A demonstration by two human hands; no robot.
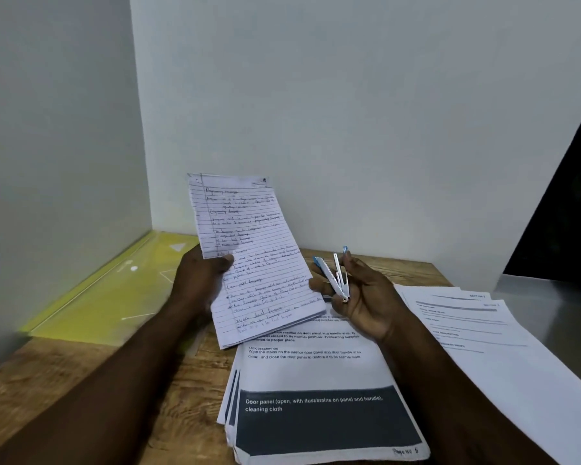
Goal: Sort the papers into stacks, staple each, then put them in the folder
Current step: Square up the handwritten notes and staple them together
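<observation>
My left hand (198, 280) grips a sheaf of lined, handwritten pages (252, 250) by its left edge and holds it tilted above the wooden table (168, 384). Just right of it, my right hand (366, 297) holds a small white and blue stapler (332, 275) with its jaws spread wide. A stack of printed sheets with a dark band (316, 397) lies on the table below both hands. A second spread of printed pages (477, 330) lies to the right. A yellow transparent folder (114, 290) lies flat at the far left, in the corner by the walls.
White walls close off the table at the left and back. At the right the wood meets a grey surface (557, 293) that the right-hand pages overlap. A dark opening (571, 213) shows at the far right.
</observation>
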